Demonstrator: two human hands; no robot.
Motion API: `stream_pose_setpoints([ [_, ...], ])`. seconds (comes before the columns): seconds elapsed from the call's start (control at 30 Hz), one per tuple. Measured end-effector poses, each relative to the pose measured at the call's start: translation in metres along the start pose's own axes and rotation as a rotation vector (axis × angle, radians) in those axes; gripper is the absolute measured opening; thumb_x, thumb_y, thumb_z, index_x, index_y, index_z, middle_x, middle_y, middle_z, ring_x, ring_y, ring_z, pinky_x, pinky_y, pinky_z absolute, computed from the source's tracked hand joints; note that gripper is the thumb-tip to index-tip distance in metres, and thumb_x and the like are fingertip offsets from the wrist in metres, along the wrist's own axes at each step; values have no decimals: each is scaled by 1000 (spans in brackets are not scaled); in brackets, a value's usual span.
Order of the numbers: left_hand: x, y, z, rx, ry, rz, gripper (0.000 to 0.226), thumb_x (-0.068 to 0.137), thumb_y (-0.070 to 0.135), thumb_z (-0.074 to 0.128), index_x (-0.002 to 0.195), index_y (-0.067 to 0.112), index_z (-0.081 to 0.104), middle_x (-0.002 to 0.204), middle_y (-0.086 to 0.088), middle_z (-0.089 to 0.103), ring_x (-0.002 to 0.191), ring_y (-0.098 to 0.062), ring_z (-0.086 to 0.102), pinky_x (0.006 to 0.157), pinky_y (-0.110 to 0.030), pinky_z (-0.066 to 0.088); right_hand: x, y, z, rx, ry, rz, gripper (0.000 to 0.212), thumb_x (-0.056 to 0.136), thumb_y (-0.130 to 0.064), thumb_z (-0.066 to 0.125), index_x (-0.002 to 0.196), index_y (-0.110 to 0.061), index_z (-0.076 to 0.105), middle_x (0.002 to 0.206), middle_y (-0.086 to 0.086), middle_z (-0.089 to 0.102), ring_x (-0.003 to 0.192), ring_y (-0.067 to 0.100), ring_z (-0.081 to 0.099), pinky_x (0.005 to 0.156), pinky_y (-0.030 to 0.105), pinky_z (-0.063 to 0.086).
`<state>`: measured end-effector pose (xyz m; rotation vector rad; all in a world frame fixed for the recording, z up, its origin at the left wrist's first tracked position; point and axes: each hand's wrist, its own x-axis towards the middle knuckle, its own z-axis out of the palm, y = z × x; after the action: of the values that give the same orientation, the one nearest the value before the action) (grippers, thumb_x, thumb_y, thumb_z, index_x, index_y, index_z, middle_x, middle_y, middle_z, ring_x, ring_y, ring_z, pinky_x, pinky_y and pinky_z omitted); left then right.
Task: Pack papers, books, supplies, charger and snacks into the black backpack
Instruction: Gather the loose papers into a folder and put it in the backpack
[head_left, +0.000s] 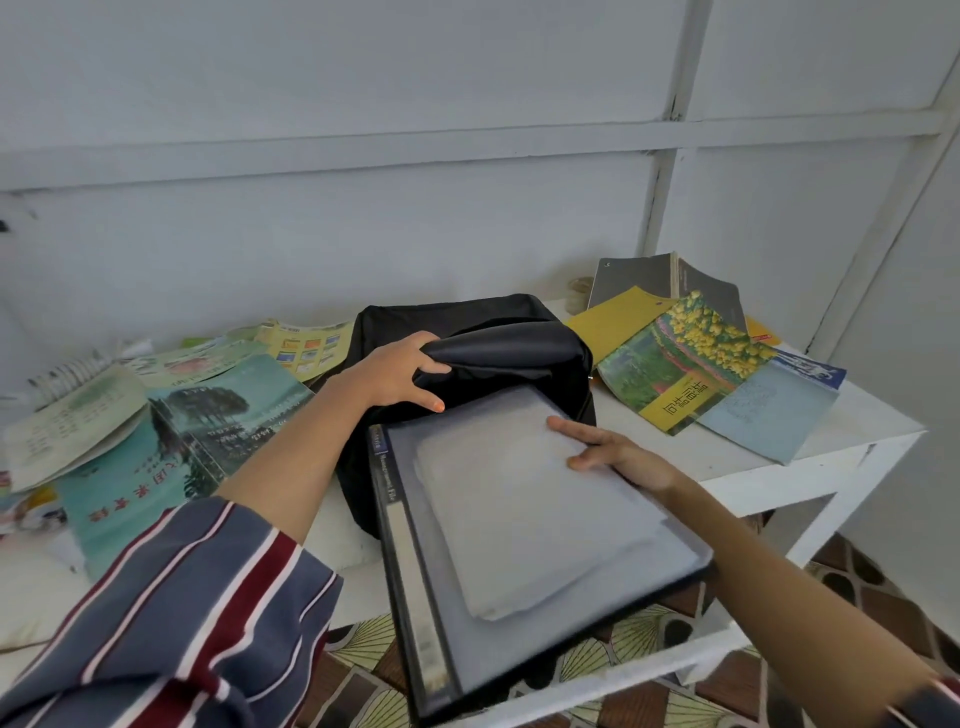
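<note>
head view: left hand (400, 371) is gripping the limp black backpack (467, 319) open; right hand (615, 454) is lying flat on the stiff folder (519, 530), probably best edge-gripped

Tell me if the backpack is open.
Open: the left hand holds up the flap of the black backpack; the file folder pokes into its mouth.
</note>
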<state>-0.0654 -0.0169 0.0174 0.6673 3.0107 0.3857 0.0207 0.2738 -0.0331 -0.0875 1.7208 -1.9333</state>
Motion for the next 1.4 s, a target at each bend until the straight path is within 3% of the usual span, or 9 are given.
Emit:
stream_pose_setpoints([
  [0.17,-4,4,1,-11,5,-5,64,75,35,75,132,19,53,152,0,21,136,-23,30,109,-31,24,21,-15,11,-62,58,119,59,87,7,50,140,-16,39,118,6,57,98,28,61,76,33,54],
  [0.27,-5,4,2,-14,14,0,63,74,35,75,132,19,53,152,0,22,137,-21,29,110,-30,22,33,-22,21,-121,192,107,58,85,7,58,138,-11,43,126,11,53,106,33,57,86,39,50],
  [0.4,-6,4,4,2,15,6,65,73,34,76,132,18,53,151,-1,24,136,-21,30,109,-29,24,44,-25,24,-735,403,-31,64,81,-14,72,138,-9,43,141,11,41,126,28,44,100,33,38],
  [0.57,-6,4,3,2,17,6,66,72,34,77,132,19,53,151,0,24,135,-21,31,110,-31,25,7,-35,34,-1428,80,-162,77,80,-55,61,146,-33,26,158,5,3,144,26,6,115,42,14],
  [0.67,-6,3,3,11,20,7,66,73,34,77,132,18,53,152,-1,23,135,-21,30,110,-31,24,-30,-22,58,-1481,-329,-264,82,75,-55,66,143,-48,19,155,-13,-11,141,8,-11,114,35,-6],
  [0.77,-6,3,3,16,24,10,65,72,33,77,131,18,53,151,-2,25,135,-21,31,110,-32,25,-33,0,68,-1613,-390,-347,74,81,-45,66,141,-49,24,158,-8,-2,144,12,-4,116,35,-2],
  [0.9,-6,3,3,16,38,20,64,72,32,78,130,18,55,149,-1,28,132,-20,35,108,-30,28,-21,5,66,-1601,-295,-437,53,88,-30,59,137,-39,42,154,-1,23,140,16,23,111,29,18],
  [1.1,-5,1,5,43,49,25,64,71,34,78,129,20,55,150,0,28,132,-20,35,107,-32,30,9,6,67,-1566,-272,-390,49,90,-31,58,137,-37,43,153,2,26,141,16,23,113,39,22],
  [1.4,-4,-2,6,61,60,53,64,70,36,78,128,21,57,148,1,31,129,-19,38,104,-30,32,49,-3,59,-1268,-231,-276,46,86,-24,66,130,-29,54,151,-2,31,141,13,23,113,28,17],
])
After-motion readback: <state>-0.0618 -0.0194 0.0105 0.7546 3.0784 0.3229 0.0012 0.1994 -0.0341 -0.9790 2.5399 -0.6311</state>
